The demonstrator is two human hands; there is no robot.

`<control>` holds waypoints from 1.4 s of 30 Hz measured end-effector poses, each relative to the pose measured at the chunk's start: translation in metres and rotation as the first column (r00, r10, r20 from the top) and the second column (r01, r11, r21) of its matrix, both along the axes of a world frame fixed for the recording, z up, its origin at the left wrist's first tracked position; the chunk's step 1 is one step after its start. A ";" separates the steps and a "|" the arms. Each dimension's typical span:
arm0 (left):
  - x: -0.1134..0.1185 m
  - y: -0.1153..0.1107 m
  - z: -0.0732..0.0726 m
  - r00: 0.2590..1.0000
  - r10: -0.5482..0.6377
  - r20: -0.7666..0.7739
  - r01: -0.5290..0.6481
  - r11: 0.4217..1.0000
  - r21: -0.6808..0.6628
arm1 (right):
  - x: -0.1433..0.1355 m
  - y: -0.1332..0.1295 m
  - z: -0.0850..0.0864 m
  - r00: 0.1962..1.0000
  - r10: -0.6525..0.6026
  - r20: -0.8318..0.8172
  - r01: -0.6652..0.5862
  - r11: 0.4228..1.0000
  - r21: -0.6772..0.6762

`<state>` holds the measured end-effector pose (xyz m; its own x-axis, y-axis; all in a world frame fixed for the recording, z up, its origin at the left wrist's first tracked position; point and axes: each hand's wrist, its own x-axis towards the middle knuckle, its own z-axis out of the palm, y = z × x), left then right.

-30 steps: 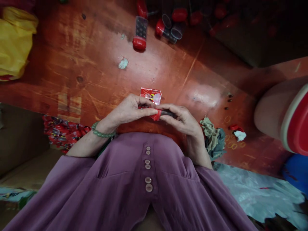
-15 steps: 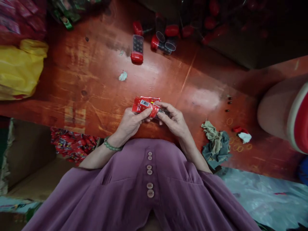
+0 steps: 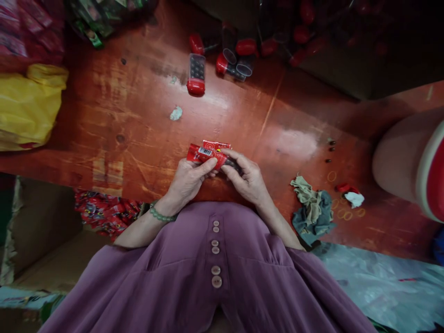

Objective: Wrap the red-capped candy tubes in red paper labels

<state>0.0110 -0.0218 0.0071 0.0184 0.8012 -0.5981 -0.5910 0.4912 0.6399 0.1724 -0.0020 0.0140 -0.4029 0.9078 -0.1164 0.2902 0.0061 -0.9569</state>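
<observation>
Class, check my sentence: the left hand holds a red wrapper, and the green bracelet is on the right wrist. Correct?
Not quite: the green bracelet is on the left wrist, as the head view shows. The left hand does hold a red wrapper.

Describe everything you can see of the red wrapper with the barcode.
The red wrapper looks like glossy printed plastic film, bearing a white barcode patch and pale print too small to read. It lies slightly slanted, its loose end jutting out beyond the left hand, whose thumb presses its face. Its other end meets a dark piece held in the right hand; whether it is sealed there cannot be told. It is held near the front edge of the table.
</observation>
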 end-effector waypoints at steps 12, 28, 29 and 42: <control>0.000 0.003 0.004 0.998 -0.023 -0.059 0.029 0.994 0.101 | 0.009 0.010 0.005 0.996 0.072 -0.058 -0.079 0.991 -0.111; -0.009 0.008 0.011 0.978 -0.166 -0.124 0.196 0.937 0.288 | -0.004 0.003 0.009 0.980 0.037 -0.196 -0.075 0.978 -0.193; -0.011 0.008 0.012 0.973 -0.183 -0.140 0.218 0.928 0.302 | -0.004 0.003 0.010 0.973 0.037 -0.227 -0.089 0.971 -0.222; -0.006 0.007 0.003 0.983 -0.102 -0.154 0.129 0.976 0.177 | -0.009 -0.001 0.004 0.999 -0.035 -0.041 0.037 0.998 0.052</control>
<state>0.0047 -0.0145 0.0103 0.0424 0.8958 -0.4425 -0.4324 0.4157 0.8002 0.1634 -0.0032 0.0182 -0.3731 0.9263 -0.0524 0.2526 0.0471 -0.9664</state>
